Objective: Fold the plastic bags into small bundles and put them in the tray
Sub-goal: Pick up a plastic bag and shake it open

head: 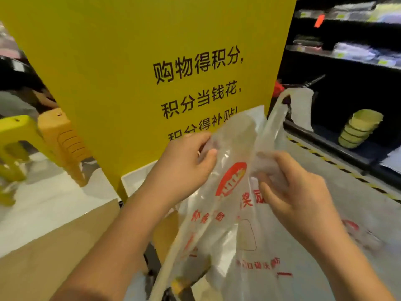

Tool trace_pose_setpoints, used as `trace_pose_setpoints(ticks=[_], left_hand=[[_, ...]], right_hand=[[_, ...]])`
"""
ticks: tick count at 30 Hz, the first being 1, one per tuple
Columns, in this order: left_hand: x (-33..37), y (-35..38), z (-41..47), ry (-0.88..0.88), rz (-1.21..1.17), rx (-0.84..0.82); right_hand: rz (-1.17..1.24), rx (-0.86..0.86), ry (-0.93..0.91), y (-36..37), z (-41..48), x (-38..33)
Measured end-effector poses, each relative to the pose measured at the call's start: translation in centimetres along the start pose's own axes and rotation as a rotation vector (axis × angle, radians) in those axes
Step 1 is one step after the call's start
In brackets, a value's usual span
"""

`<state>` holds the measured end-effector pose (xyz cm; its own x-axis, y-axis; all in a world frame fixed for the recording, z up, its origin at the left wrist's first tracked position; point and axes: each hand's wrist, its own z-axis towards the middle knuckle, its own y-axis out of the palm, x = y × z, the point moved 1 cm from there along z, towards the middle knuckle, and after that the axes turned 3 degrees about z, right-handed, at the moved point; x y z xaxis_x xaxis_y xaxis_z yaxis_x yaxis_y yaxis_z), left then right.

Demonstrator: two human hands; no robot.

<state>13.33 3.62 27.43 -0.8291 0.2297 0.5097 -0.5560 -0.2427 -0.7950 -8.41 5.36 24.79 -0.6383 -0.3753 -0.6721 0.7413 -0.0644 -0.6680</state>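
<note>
- Holding the plastic bag [236, 216] up in mid-air in front of the chest, the person keeps it off every surface. I judge this is so the film hangs straight and can be smoothed before the first fold.
- The left hand [186, 168] pinches the upper left part of the bag between thumb and fingers.
- The right hand [297, 190] has its fingers curled into the plastic on the other side and grips it. With the two hands apart, the top is stretched between them.
- The bag's handle loops [280, 109] stick upward past the hands and lean toward the shelves [347, 57] — free, not yet tucked in.
- The bag looks empty: light passes through it, its red print reads flat, and nothing bulges inside.
- No bundle is made yet, so the folding seems to be at its very start.
- A second printed bag [358, 233] lies crumpled on the pale surface to the lower right, probably waiting its turn.
- A stack of yellowish dishes [360, 127] sits nested on a low shelf at right. Nothing shows in the top one, and whether one of them is the tray I cannot tell.
- A brown cardboard sheet or box [54, 246] lies at the lower left — its contents, if any, are hidden.
- A big yellow sign [152, 61] stands right behind the bag.
</note>
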Motion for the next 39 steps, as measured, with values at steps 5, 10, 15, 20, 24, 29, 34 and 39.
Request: trace_pose_setpoints(ticks=[5, 10, 15, 20, 24, 29, 34, 39], left_hand=[[-0.4, 4.3, 6.2, -0.305, -0.156, 0.085], [1.1, 5.5, 10.2, -0.516, -0.435, 0.207], [2.1, 5.8, 10.2, -0.656, -0.544, 0.436], [2.8, 6.1, 7.9, -0.653, -0.627, 0.5], [3.4, 5.7, 5.8, -0.621, -0.762, 0.481], [3.1, 3.5, 2.9, -0.3, 0.187, 0.493], [2.6, 2.0, 4.1, -0.101, 0.528, 0.163], [4.0, 1.6, 4.1, -0.313, 0.143, -0.088]], right_hand=[[-0.007, -0.279, -0.214, 0.5, 11.5, 5.8], [0.082, -0.504, -0.407, 0.2, 18.2, 7.8], [0.358, -0.74, -0.474, 0.1, 19.2, 6.6], [0.176, -0.731, -0.644, -0.2, 18.2, 6.3], [0.06, -0.612, -0.683, -1.2, 17.7, 5.7], [-0.113, -0.566, -0.812, -3.4, 18.1, 5.3], [-0.107, -0.835, -0.928, -5.6, 20.7, 5.6], [-0.151, -0.908, -0.891, -5.9, 23.1, 6.1]])
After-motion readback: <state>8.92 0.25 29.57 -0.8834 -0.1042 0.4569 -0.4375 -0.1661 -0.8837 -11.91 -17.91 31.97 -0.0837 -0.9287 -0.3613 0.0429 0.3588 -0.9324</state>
